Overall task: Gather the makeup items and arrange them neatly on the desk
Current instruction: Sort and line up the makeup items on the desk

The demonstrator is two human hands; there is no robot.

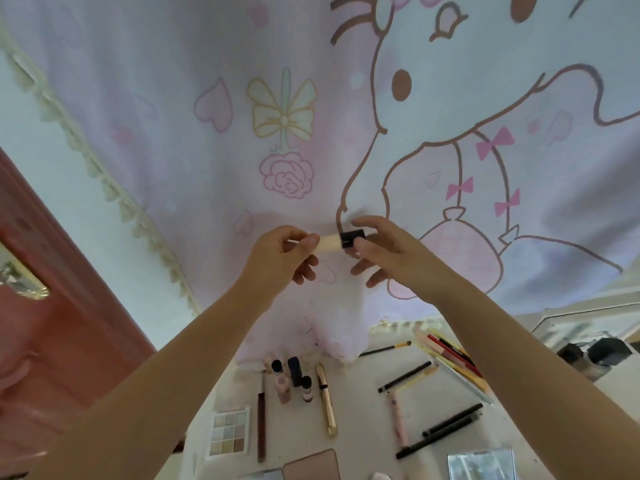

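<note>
Both hands were raised well above the worktop (363, 393), in front of a pink cartoon curtain (311, 116). Between them was a small makeup brush (341, 240) — pale cream bristles at its left end, a short black base at its right. The left hand (280, 252) had its fingers clamped on the bristle end, and the right hand (381, 251) pinched the black base. Below, on the worktop, lay an eyeshadow palette (228, 431), small bottles (294, 379), a gold tube (326, 400) and black pencils (446, 424) — spread loosely apart.
</note>
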